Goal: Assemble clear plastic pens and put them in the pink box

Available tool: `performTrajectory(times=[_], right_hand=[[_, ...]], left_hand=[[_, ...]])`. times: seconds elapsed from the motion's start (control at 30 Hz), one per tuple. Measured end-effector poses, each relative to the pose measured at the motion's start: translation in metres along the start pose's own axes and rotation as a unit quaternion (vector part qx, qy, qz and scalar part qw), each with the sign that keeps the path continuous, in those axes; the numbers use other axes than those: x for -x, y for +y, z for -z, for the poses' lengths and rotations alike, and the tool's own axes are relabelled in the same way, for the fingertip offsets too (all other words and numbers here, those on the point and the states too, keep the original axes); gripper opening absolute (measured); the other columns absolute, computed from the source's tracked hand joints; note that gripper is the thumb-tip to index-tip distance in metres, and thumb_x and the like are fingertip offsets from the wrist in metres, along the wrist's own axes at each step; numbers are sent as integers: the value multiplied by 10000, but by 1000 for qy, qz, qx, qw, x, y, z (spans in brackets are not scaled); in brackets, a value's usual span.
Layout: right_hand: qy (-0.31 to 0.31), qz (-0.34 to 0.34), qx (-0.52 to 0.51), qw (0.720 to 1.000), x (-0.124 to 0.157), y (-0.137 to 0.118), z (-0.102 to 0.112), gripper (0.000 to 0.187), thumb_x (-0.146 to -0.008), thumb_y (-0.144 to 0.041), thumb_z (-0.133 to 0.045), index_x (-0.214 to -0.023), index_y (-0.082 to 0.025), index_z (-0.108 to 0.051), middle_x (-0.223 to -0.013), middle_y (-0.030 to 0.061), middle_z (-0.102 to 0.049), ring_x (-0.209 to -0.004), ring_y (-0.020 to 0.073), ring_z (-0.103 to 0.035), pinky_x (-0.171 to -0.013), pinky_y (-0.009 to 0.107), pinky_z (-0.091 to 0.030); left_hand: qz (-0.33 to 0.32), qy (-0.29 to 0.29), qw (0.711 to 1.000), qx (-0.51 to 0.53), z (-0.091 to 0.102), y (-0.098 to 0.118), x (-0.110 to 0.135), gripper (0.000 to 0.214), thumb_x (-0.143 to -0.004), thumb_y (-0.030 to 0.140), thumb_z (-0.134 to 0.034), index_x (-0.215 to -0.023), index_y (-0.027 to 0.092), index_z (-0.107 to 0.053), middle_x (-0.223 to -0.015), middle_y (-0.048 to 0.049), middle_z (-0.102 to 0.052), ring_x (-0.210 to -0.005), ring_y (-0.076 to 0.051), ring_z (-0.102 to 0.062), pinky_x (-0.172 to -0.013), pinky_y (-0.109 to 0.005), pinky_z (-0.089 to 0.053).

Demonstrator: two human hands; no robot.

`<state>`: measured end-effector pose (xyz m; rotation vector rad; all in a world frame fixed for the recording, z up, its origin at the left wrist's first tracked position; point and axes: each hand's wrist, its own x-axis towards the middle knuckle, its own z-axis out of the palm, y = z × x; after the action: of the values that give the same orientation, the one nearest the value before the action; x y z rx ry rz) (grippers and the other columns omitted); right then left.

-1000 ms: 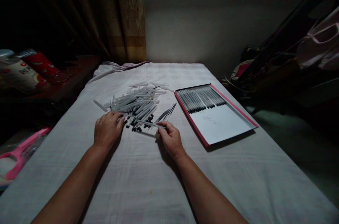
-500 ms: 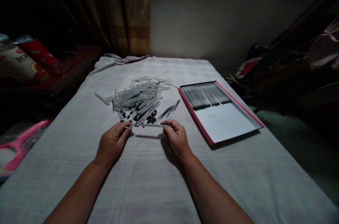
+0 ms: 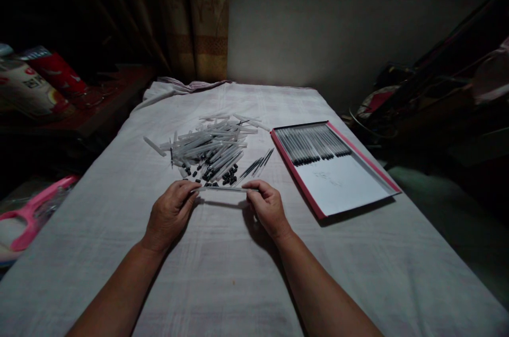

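Between my two hands a slim clear pen (image 3: 225,189) is held level, a little above the cloth, its shadow below. My left hand (image 3: 169,215) pinches its left end between thumb and fingers. At the other end, my right hand (image 3: 268,207) pinches it the same way; the fingers cover both tips. Just beyond lies a heap of clear pen barrels and caps (image 3: 210,146). Small black plugs (image 3: 229,175) are scattered at its near side. Several dark ink refills (image 3: 258,163) lie to the right of the plugs.
At the right a shallow red-edged box (image 3: 345,188) holds a row of pens (image 3: 312,143) with black ends along its far half. A pink-handled item (image 3: 32,215) is beside the table's left edge. Bottles or packages (image 3: 32,90) stand on a dark side table. A curtain and wall close the back.
The view has shifted slightly, so the items appear a little to the right. Both hands keep their pinch on the pen, with hardly any movement.
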<state>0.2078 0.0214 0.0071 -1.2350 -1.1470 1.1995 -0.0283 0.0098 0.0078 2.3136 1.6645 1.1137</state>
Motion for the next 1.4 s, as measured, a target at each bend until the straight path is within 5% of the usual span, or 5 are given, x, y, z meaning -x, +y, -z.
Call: performTrajectory(times=[0.23, 0.4, 0.83, 1.2, 1.4], right_hand=[[41, -6, -12, 999, -4, -1, 5, 216, -688, -326, -591, -782, -167, -704, -517, -45, -510, -467, 102, -434, -447, 220, -331], [29, -11, -8, 999, -4, -1, 6, 219, -700, -338, -602, -793, -167, -702, -514, -49, -509, -450, 100, -426, -434, 221, -325], [30, -69, -70, 995, -2, -11, 2, 237, -644, -351, -633, -769, -158, -691, -486, -57, -518, -410, 75, -413, -403, 201, -300], [-35, -95, -141, 985, 6, -12, -3, 207, -654, -321, -683, -787, -165, -713, -511, -46, -568, -410, 62, -423, -404, 191, -301], [-44, -91, -137, 985, 8, -12, -4, 213, -667, -316, -683, -810, -164, -723, -518, -44, -570, -407, 59, -417, -404, 186, -307]], left_hand=[[142, 21, 984, 108, 1, 3, -2, 252, -895, 420, -561, -969, 209, -678, -966, -52, -678, -867, -189, -646, -758, -314, -557], [304, -5, 893, 331, 3, 15, -1, 513, -882, 520, -586, -1295, 217, -575, -736, 34, -567, -494, -71, -475, -419, -180, -395], [366, 41, 801, 473, 3, 17, -7, 438, -740, 513, -767, -967, 212, -544, -976, -33, -693, -678, -121, -640, -373, -142, -412], [455, 46, 702, 546, 7, 26, -13, 484, -520, 403, -922, -844, 181, -638, -815, -18, -710, -592, -102, -626, -332, -114, -339], [469, 39, 684, 558, 7, 27, -13, 497, -484, 403, -941, -828, 176, -664, -802, -14, -709, -554, -86, -604, -322, -115, -328]])
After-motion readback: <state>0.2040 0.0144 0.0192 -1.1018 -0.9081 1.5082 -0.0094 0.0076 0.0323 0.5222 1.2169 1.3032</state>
